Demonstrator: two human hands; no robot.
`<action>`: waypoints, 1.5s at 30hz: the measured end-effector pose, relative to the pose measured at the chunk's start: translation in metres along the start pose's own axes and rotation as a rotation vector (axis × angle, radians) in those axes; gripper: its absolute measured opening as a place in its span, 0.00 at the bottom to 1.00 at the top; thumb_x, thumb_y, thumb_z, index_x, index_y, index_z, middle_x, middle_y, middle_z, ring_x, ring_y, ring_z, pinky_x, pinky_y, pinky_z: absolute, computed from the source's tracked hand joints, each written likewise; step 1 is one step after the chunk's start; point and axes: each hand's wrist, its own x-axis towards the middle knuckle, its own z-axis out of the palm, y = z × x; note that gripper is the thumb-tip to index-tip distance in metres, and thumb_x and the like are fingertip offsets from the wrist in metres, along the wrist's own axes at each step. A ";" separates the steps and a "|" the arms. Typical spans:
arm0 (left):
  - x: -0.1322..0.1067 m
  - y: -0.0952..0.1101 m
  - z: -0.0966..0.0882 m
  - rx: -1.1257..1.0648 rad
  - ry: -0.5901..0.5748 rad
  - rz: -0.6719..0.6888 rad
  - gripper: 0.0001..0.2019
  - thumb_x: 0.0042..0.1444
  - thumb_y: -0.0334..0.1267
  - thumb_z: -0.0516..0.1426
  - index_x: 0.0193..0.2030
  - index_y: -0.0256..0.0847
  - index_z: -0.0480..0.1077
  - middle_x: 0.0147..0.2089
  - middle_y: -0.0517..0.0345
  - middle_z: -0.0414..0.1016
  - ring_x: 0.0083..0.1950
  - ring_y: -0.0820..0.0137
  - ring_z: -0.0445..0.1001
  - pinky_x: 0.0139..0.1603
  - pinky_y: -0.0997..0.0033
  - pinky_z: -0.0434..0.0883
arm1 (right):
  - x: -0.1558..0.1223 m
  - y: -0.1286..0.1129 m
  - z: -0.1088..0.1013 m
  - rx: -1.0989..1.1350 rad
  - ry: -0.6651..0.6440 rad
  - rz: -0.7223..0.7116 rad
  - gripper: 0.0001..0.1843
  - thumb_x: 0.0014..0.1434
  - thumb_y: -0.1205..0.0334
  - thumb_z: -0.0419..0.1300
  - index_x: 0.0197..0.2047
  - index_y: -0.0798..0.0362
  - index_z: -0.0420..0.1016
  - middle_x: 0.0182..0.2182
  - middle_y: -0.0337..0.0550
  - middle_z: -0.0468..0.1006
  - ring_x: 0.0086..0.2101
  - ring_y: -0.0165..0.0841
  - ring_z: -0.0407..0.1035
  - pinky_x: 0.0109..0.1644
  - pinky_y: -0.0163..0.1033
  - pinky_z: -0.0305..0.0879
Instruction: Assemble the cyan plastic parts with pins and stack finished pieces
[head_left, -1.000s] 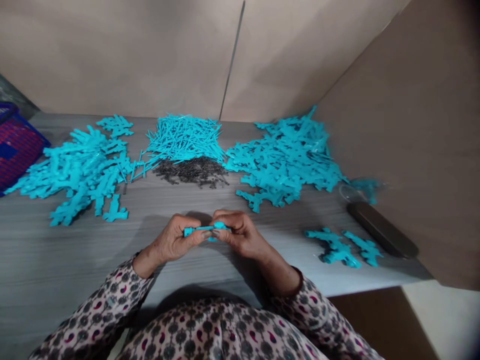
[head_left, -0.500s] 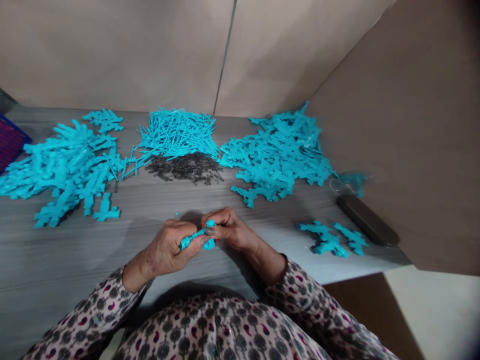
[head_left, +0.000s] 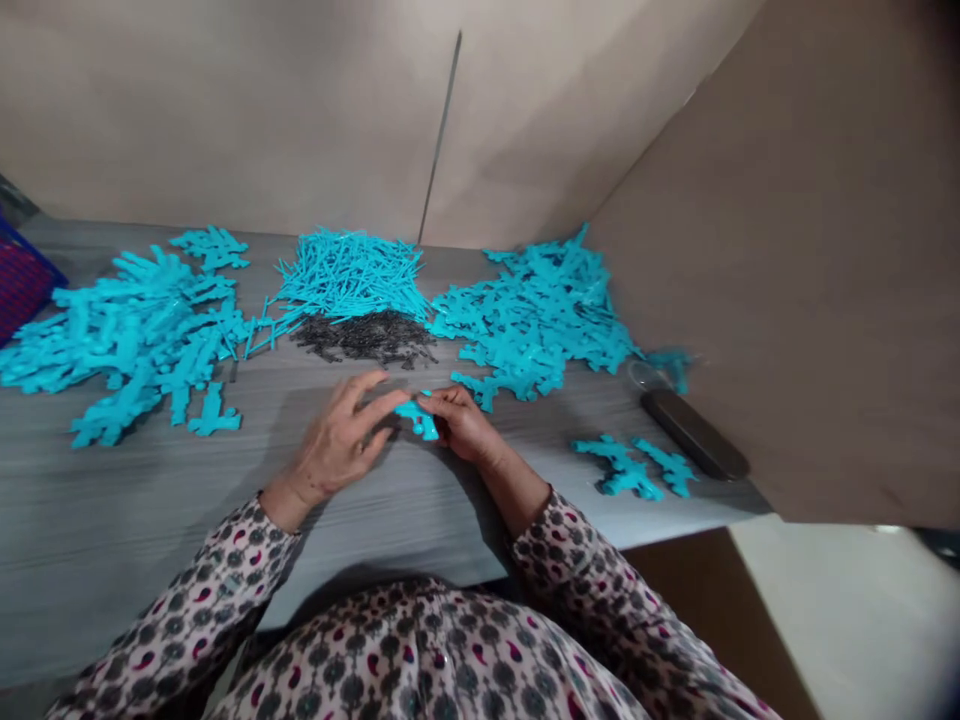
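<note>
Between the thumb and fingers of my right hand (head_left: 466, 425) is a small turquoise plastic toy gun (head_left: 420, 418), held above the table's middle. My left hand (head_left: 337, 440) is beside it with its fingers spread, and a fingertip reaches the toy gun's left end; whether it presses on it I cannot tell. Just beyond my hands lies a heap of small dark pins or springs (head_left: 367, 338), too small to make out well. Behind that is a pile of thin turquoise rods (head_left: 352, 275).
Turquoise gun-shaped pieces form a heap at the left (head_left: 127, 330) and another heap at the right (head_left: 540, 315). Two toy guns (head_left: 619, 468) lie near the right edge beside a dark elongated case (head_left: 694, 435). Panels rise behind and right. A red-blue woven basket (head_left: 26, 280) stands far left.
My left hand has loosened from the toy gun and spread its fingers. Both hands have moved a little away from my body, the right still gripping the toy gun.
</note>
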 end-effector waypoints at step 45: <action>-0.002 0.011 0.012 -0.640 -0.344 -0.383 0.23 0.63 0.53 0.51 0.29 0.34 0.69 0.24 0.64 0.57 0.27 0.76 0.55 0.27 0.77 0.56 | -0.026 -0.020 0.006 -0.420 -0.118 -0.607 0.20 0.66 0.50 0.56 0.33 0.57 0.76 0.26 0.42 0.72 0.28 0.30 0.66 0.33 0.35 0.61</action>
